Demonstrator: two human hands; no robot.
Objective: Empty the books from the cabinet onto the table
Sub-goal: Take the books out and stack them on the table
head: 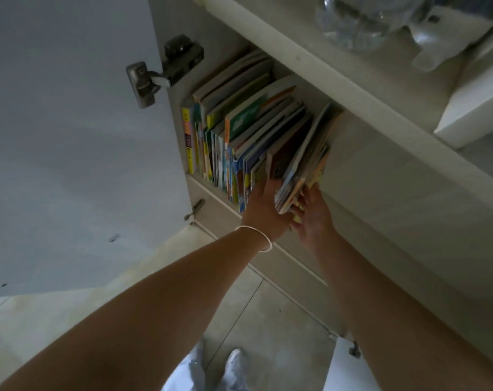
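Observation:
A row of thin, colourful books stands upright inside the open cabinet, packed against its left wall. At the row's right end a small bundle of books leans out to the right. My left hand, with a thin bangle on the wrist, reaches in at the bundle's left side, fingers between it and the row. My right hand cups the bundle from the right and underneath. Both hands hold the bundle, its lower end past the shelf's front edge.
The cabinet door stands swung open on the left, its hinge at the top. A shelf above carries a clear glass vessel and a white box. Tiled floor and my shoes lie below.

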